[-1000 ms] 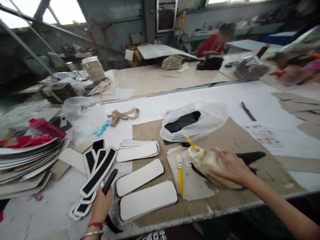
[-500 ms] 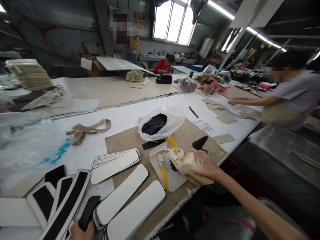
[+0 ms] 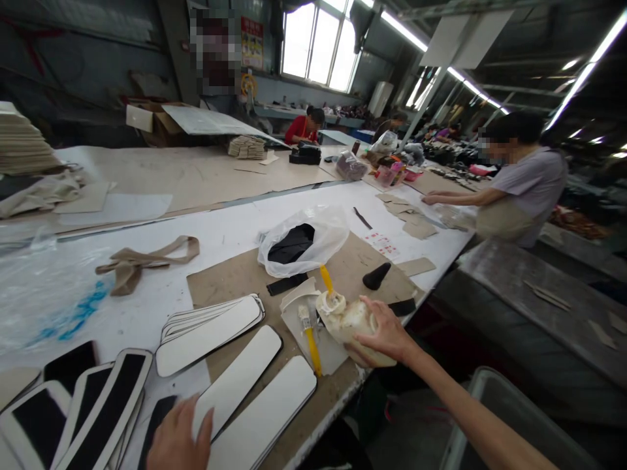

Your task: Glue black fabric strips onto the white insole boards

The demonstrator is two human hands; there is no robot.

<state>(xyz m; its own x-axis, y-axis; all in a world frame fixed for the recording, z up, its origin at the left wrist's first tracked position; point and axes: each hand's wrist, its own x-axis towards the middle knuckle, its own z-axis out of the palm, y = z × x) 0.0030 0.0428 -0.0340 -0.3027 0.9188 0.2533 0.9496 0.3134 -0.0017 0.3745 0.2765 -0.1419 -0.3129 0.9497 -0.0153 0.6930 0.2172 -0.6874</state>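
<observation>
My right hand (image 3: pixel 386 329) wraps around the side of a cloudy plastic jug (image 3: pixel 350 323) lying tilted at the table's front edge. A yellow-handled brush (image 3: pixel 326 279) sticks out of its pale-crusted mouth. A second yellow-handled brush (image 3: pixel 310 343) lies beside it on a scrap sheet. My left hand (image 3: pixel 179 436) is open, fingers apart, over the near end of the long white rounded pieces (image 3: pixel 240 372). Just left of that hand is a black strip (image 3: pixel 157 421), partly covered by it. White-bordered pieces with black centres (image 3: pixel 110 408) lie farther left.
Behind the jug sit a plastic bag (image 3: pixel 328 238) of black pieces and a black cone-shaped thing (image 3: pixel 377 277). A tan strap (image 3: pixel 147 261) and clear plastic film (image 3: pixel 53 287) lie left. A co-worker (image 3: pixel 519 183) stands at the table's right side.
My left hand has let go of the black strip and moved right, its fingers opening. My right hand stays on the jug. The view has swung right, shifting the scene left.
</observation>
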